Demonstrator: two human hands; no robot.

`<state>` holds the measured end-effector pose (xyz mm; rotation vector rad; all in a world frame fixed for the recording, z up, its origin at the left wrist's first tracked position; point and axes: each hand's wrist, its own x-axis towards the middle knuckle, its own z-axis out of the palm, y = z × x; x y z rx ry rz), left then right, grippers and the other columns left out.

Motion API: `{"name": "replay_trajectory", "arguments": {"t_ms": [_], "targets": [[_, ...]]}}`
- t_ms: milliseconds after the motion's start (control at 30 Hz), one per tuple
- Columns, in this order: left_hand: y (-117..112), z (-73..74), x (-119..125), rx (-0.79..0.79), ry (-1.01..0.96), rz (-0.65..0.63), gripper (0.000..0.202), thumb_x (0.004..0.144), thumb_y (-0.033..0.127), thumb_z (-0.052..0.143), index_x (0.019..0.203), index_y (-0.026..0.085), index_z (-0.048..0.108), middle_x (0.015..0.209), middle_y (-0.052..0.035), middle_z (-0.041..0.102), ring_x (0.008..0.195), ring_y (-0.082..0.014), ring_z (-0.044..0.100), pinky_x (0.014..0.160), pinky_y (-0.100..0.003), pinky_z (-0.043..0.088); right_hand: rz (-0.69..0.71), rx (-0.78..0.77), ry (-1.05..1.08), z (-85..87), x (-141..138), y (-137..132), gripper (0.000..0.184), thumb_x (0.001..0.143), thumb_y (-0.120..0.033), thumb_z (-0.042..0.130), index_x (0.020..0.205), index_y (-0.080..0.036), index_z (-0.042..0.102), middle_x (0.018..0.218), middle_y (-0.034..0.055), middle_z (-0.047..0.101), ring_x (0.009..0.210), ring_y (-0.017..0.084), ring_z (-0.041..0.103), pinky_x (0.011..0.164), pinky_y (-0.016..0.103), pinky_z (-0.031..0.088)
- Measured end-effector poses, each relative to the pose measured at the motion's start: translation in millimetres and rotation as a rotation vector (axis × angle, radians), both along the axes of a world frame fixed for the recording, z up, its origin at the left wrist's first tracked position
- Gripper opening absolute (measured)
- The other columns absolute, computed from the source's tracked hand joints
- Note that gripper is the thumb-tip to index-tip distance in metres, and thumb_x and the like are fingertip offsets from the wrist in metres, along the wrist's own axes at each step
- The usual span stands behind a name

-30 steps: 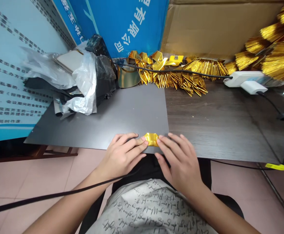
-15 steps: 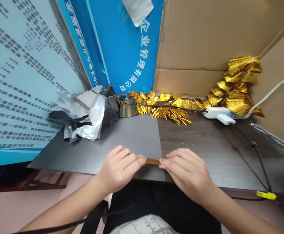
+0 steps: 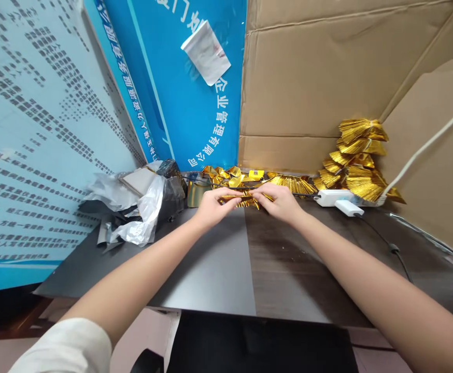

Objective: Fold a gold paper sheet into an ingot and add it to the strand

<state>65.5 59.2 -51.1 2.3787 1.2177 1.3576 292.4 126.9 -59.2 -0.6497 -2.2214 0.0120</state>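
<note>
Both my arms are stretched out to the back of the table. My left hand (image 3: 213, 205) and my right hand (image 3: 277, 200) pinch the two ends of a small folded gold foil piece (image 3: 239, 197) between them. They hold it just over the row of folded gold foil pieces (image 3: 288, 184) that lies along the back wall. Both hands have their fingers closed on the foil.
A grey mat (image 3: 207, 259) covers the left half of the dark wooden table (image 3: 308, 269). Crumpled plastic bags (image 3: 141, 207) lie at the back left. A taller gold foil pile (image 3: 356, 160), a white power strip (image 3: 333, 197) and its black cable (image 3: 395, 251) are at the right. Cardboard (image 3: 312, 83) and blue boards stand behind.
My hands have carried the folded gold piece from the table's near edge to the back row of gold pieces. The view has tilted upward.
</note>
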Motion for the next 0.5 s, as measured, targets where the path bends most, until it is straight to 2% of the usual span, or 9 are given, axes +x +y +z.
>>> {"name": "replay_trajectory", "arguments": {"t_ms": [100, 167, 333, 500], "targets": [[25, -4.7, 7, 0.077, 0.058, 0.095, 0.02, 0.095, 0.025, 0.062, 0.103, 0.018, 0.078, 0.101, -0.006, 0.078, 0.091, -0.0137, 0.075, 0.08, -0.023, 0.06, -0.169, -0.03, -0.02, -1.7, 11, 36, 0.032, 0.097, -0.024, 0.051, 0.113, -0.016, 0.076, 0.11, 0.0139, 0.075, 0.104, 0.029, 0.069, 0.096, 0.048, 0.055], [38, -9.0, 10, 0.12, 0.13, 0.131, 0.02, 0.095, 0.024, 0.06, 0.105, 0.02, 0.077, 0.108, -0.0046, 0.078, 0.1, -0.0148, 0.075, 0.088, -0.025, 0.06, -0.22, -0.065, -0.077, -5.4, 17, 52, 0.033, 0.092, -0.022, 0.054, 0.116, -0.015, 0.076, 0.117, 0.0147, 0.074, 0.11, 0.032, 0.068, 0.099, 0.051, 0.054], [58, -23.1, 18, 0.195, 0.347, 0.138, 0.022, 0.097, 0.024, 0.057, 0.108, 0.025, 0.076, 0.112, 0.0012, 0.078, 0.102, -0.0133, 0.074, 0.088, -0.024, 0.058, -0.215, -0.109, -0.186, -18.1, 20, 63, 0.036, 0.094, -0.034, 0.057, 0.118, -0.016, 0.075, 0.125, 0.0124, 0.072, 0.119, 0.032, 0.066, 0.107, 0.051, 0.051], [66, -32.9, 21, 0.236, 0.503, 0.142, 0.025, 0.1, 0.027, 0.052, 0.11, 0.027, 0.076, 0.113, 0.0024, 0.078, 0.091, -0.0118, 0.07, 0.079, -0.023, 0.055, -0.182, -0.121, -0.238, -24.9, 15, 58, 0.04, 0.092, -0.032, 0.058, 0.124, -0.015, 0.073, 0.124, 0.013, 0.072, 0.117, 0.032, 0.068, 0.105, 0.049, 0.052]]}}
